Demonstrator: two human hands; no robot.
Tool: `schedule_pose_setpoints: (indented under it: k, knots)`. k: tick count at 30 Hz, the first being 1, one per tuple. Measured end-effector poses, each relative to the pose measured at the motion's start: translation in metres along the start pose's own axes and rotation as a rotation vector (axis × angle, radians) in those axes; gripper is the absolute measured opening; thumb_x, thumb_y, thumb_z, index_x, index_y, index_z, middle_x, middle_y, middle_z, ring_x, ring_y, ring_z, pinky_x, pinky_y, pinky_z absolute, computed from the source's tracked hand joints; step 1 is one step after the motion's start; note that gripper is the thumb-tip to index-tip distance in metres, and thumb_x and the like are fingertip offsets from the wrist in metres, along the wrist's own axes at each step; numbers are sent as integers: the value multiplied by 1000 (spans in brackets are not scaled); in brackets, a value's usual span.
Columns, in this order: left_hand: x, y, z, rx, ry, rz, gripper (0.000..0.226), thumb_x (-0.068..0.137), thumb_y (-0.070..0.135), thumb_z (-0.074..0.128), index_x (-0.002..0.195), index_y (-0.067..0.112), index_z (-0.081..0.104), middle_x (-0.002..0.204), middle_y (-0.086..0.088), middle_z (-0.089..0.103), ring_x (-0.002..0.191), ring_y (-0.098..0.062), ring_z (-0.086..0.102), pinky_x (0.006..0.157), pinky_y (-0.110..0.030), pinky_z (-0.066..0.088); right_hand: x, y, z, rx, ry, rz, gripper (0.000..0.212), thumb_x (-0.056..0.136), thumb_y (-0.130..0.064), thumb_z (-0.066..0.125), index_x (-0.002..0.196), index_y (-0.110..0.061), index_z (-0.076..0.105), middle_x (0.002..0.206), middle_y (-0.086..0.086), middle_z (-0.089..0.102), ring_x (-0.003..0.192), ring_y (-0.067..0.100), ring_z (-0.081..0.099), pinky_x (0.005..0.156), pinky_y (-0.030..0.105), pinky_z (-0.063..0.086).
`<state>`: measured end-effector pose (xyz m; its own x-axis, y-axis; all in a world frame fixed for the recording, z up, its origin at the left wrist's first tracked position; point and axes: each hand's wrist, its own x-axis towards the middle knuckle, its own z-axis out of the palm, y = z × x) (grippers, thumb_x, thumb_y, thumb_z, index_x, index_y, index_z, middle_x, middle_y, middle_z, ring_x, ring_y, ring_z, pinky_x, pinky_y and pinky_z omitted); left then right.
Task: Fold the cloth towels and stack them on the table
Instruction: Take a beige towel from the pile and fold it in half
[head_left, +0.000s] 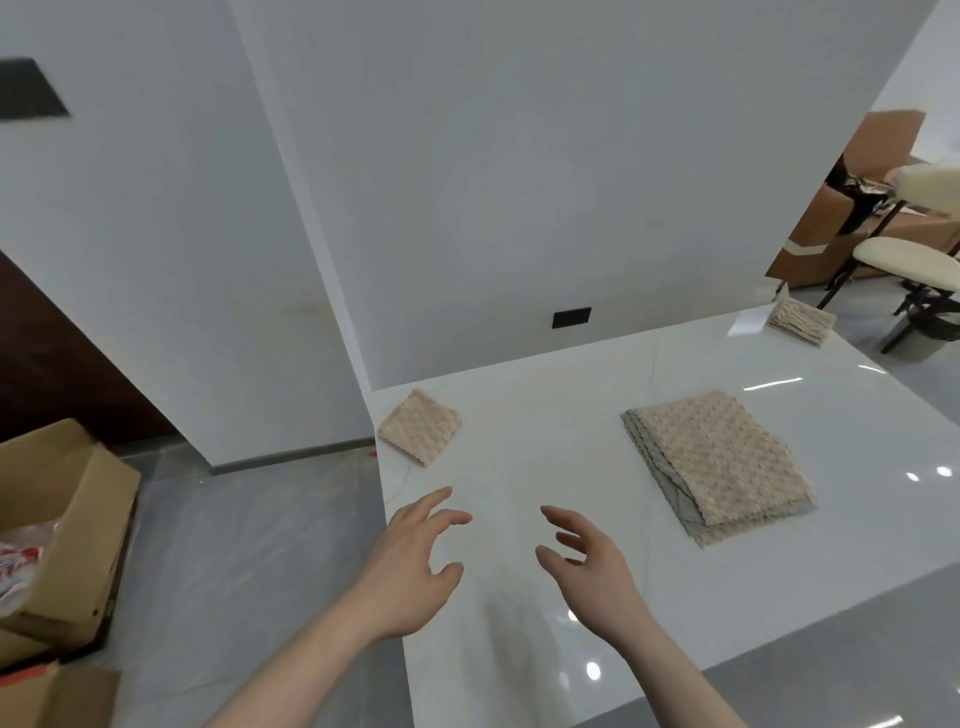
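Head view, table: a glossy white table (597, 649) is filling the lower right, its far edge meeting a white wall (519, 182).
Head view, left hand: the left hand (415, 561) is hovering over the table's near left part, fingers spread and nearly straight, gripping nothing.
Head view, right hand: the right hand (587, 566) is hovering just beside the left one, palm turned inward, fingers loosely curved and apart, holding nothing.
Head view, small folded towel: a beige folded towel (420, 426) is lying flat at the table's far left corner, well apart from both hands.
Head view, flat pile: a larger beige towel (722, 457) is lying on top of a grey towel (660, 478), whose edge is showing along the left and near sides; more layers may be sitting beneath, but the blur is making that hard to tell.
Head view, far stack: another beige stack of towels (802, 322) is sitting at the table's far right corner.
Head view, floor left: an open cardboard box (67, 525) is standing on the grey floor (249, 571) beside the table.
Head view, right background: a cream-seated chair (909, 270) is standing beyond the table.
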<state>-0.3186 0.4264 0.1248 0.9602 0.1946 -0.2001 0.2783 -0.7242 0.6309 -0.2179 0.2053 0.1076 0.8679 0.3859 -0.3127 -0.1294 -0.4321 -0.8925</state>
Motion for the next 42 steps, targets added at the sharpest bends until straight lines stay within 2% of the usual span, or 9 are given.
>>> schedule_pose_setpoints:
  k: [4,11,15,21,23,27,33,39,42]
  knots:
    - [7,13,7,-24,11,31,50,93,31,59,140,44,49,161,26,20,149,-3,17,121,-27,23,-15,0,-20,-22,25,-18,42,93,-22,66,128,-45,60,133,-32,57,124,-5,53,105,29,48]
    - [19,56,45,-18,-78,80,50,93,37,58,141,45,46,162,25,21,148,-4,20,121,-31,26,-28,16,-71,-41,81,-11,41,94,-23,67,128,-45,60,132,-32,56,122,-6,53,104,29,49]
    - [29,84,64,-42,-20,38,50,94,36,58,141,45,47,160,27,23,147,-3,22,120,-28,26,-15,22,-107,-44,24,-38,40,94,-23,67,125,-48,61,131,-34,57,122,-8,53,103,27,49]
    - [42,136,126,-103,77,-93,47,95,36,60,139,46,47,157,29,25,145,-2,25,116,-25,30,4,57,-188,-102,-120,-87,39,93,-25,67,123,-50,62,127,-33,59,119,-15,52,94,15,46]
    - [42,158,149,-129,98,-129,47,95,36,59,139,47,47,157,31,24,144,1,24,116,-22,27,10,74,-219,-135,-144,-80,39,93,-23,67,122,-49,63,128,-30,60,121,-11,53,95,16,47]
    - [33,195,185,-138,92,-152,46,97,36,58,140,46,46,154,34,22,138,7,22,110,-15,17,17,98,-265,-189,-178,-39,39,93,-22,66,123,-46,63,132,-25,59,123,-4,54,104,27,49]
    - [12,205,196,-113,97,-200,45,96,36,59,138,47,47,152,35,25,142,3,25,107,-14,21,14,100,-288,-168,-183,-75,39,93,-21,68,123,-47,63,127,-24,60,120,-6,55,95,21,48]
    - [26,223,208,-87,92,-182,45,96,35,59,139,44,49,155,27,30,143,-2,30,112,-19,28,-1,114,-310,-178,-173,-111,40,93,-22,67,124,-46,62,128,-30,58,120,-8,54,95,17,46]
    - [32,244,219,-93,99,-148,45,96,35,59,140,43,49,155,27,30,143,-1,30,110,-16,25,-2,119,-331,-198,-174,-117,40,93,-22,67,125,-45,62,128,-29,59,120,-7,54,93,16,45]
